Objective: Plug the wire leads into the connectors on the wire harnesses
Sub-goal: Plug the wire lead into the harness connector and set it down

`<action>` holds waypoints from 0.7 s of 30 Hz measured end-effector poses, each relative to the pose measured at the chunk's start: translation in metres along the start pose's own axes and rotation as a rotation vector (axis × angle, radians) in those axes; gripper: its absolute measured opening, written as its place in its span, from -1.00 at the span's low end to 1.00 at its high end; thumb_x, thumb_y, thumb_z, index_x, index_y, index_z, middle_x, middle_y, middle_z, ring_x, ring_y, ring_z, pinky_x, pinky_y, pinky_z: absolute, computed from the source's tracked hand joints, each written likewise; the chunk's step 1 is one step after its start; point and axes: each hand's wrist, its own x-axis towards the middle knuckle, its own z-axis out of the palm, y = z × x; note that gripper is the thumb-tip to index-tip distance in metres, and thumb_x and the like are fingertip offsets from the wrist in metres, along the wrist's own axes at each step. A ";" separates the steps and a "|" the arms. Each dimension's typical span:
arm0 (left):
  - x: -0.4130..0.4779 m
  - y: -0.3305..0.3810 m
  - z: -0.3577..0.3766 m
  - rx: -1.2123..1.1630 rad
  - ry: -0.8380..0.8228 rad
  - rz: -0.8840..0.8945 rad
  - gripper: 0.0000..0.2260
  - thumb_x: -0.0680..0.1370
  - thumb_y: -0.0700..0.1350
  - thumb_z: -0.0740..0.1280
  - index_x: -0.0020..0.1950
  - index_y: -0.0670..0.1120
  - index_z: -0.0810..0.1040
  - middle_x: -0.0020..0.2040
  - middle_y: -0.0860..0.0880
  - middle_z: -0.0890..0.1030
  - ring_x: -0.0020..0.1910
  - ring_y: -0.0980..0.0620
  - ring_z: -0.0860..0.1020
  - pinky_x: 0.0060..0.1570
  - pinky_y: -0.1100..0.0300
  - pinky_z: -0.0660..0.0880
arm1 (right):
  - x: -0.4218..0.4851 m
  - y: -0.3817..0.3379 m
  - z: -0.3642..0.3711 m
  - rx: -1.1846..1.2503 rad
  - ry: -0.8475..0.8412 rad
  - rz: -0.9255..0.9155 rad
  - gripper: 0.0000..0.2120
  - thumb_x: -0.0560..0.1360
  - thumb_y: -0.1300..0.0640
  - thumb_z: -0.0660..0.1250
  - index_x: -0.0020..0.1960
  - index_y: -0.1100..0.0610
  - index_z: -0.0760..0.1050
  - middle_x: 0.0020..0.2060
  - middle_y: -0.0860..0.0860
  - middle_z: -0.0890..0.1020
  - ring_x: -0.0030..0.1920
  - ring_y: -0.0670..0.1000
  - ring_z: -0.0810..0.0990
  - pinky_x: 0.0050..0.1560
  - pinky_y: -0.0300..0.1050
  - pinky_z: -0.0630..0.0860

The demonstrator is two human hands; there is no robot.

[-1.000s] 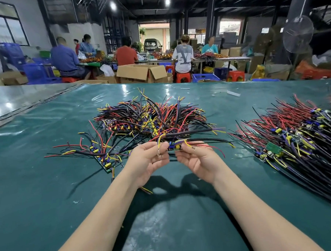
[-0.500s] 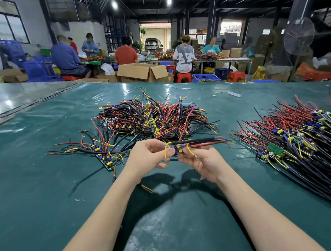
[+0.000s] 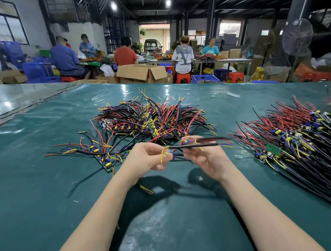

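Head view: left hand point(image 3: 145, 158) pinches yellow lead point(image 3: 163, 150), right hand point(image 3: 209, 159) grips harness point(image 3: 194, 146); hands slightly farther apart now.

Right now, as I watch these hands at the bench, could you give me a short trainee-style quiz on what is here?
1. True or false: the right hand holds a harness with a black cable, lifted above the green mat.
2. The looped lead pinched by the left hand is: A yellow, B white, C pink.
3. Fill in: the combed-out pile of harnesses lies on the ___ side of the mat.
Key: 1 true; 2 A; 3 right.
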 end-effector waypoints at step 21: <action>-0.007 0.012 0.021 -0.155 -0.014 -0.081 -0.80 0.53 -0.14 0.32 -0.27 -0.15 0.60 -0.40 -0.03 0.59 -0.49 0.10 0.50 -0.48 0.31 0.48 | -0.003 0.008 0.027 -0.721 0.133 -0.258 -0.91 0.39 0.46 0.32 -0.18 0.34 0.58 -0.42 0.07 0.55 -0.35 -0.06 0.44 -0.29 -0.18 0.39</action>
